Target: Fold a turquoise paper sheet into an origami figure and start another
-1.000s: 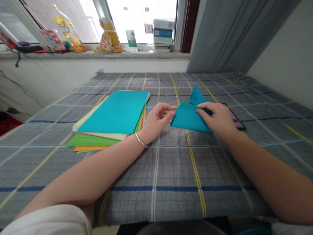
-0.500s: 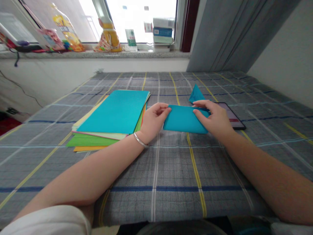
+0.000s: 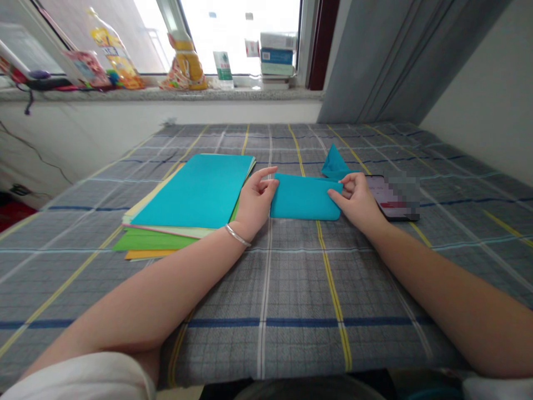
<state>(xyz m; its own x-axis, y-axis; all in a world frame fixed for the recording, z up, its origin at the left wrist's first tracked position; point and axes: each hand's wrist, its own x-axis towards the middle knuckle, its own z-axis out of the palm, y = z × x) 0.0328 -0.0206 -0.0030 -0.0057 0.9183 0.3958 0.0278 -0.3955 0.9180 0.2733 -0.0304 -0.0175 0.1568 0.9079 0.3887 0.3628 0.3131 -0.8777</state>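
A folded sheet of teal paper [image 3: 305,196] lies on the grey plaid cloth [image 3: 291,289] between my hands. My left hand [image 3: 254,201], with a silver bracelet at the wrist, pinches the sheet's left edge. My right hand [image 3: 356,201] pinches its right edge, fingers curled. Just behind the right hand sits a small folded teal paper shape [image 3: 334,163].
A stack of coloured paper sheets [image 3: 189,200], teal on top, lies left of my left hand. A phone [image 3: 389,197] rests to the right of my right hand. The windowsill [image 3: 166,93] at the back carries bottles, boxes and packets. A grey curtain [image 3: 395,61] hangs at the right.
The teal sheet went from a tilted, raised fold to lying flatter and more rectangular, shifted slightly left. Both hands moved to its two ends.
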